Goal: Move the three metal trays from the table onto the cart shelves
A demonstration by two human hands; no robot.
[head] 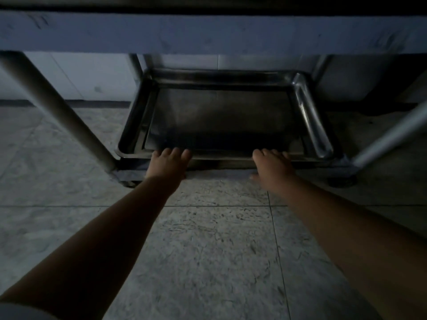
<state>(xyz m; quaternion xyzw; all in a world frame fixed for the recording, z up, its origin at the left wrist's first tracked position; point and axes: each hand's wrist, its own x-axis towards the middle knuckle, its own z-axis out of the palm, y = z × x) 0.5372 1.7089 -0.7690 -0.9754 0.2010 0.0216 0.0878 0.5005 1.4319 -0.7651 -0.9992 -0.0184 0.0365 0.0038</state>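
Observation:
A dark, shiny metal tray lies flat on the bottom shelf of the cart, low above the floor. My left hand rests on the tray's near rim at its left part, fingers curled over the edge. At the right part of the same rim sits my right hand, with its fingers over the edge and the thumb below. Both arms reach forward and down. The scene is dim, so I cannot tell how firm either grip is. No other trays show.
The cart's upper shelf spans the top of the view. Its tubular legs stand left and right of the tray, with a caster at the right. Grey stone floor tiles fill the foreground; a pale wall is behind.

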